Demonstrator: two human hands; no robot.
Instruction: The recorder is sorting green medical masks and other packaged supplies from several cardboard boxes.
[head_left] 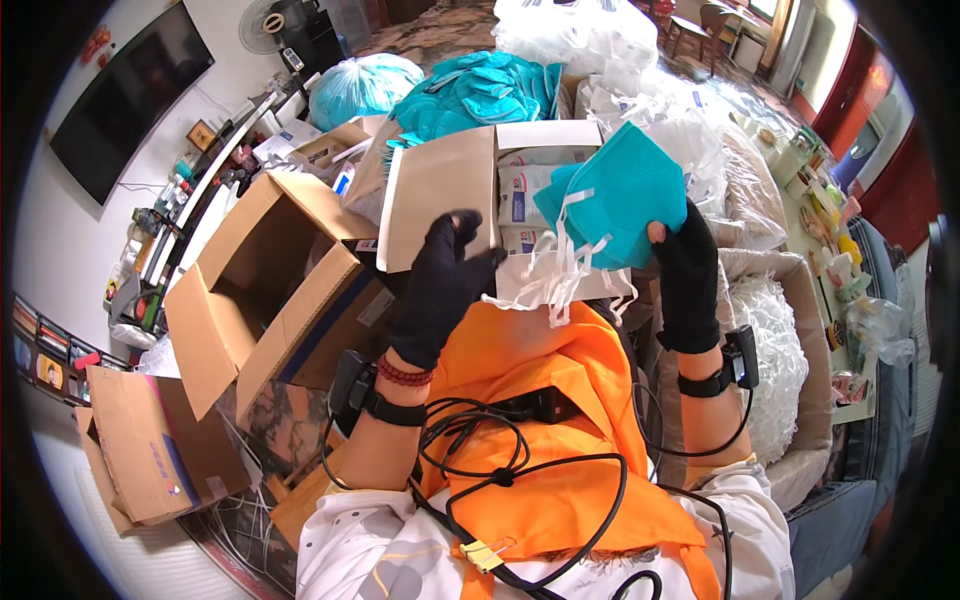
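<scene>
My right hand (690, 285), in a black fingerless glove, grips a small stack of teal face masks (630, 195) by its lower right edge. White elastic straps (565, 275) dangle from the masks. In front of me stands an open white-and-brown carton (440, 200) with several white packets (525, 195) inside; the masks partly hide it. My left hand (440, 285), gloved the same way, hovers over the carton's left flap. Its thumb and fingers are apart, and nothing shows between them.
A heap of teal masks (480, 95) lies behind the carton, beside a tied bag (365, 90). Open brown boxes (320, 310) stand at left. White strap material (765, 360) fills a lined box at right. Black cables (500, 475) cross my orange apron (570, 510).
</scene>
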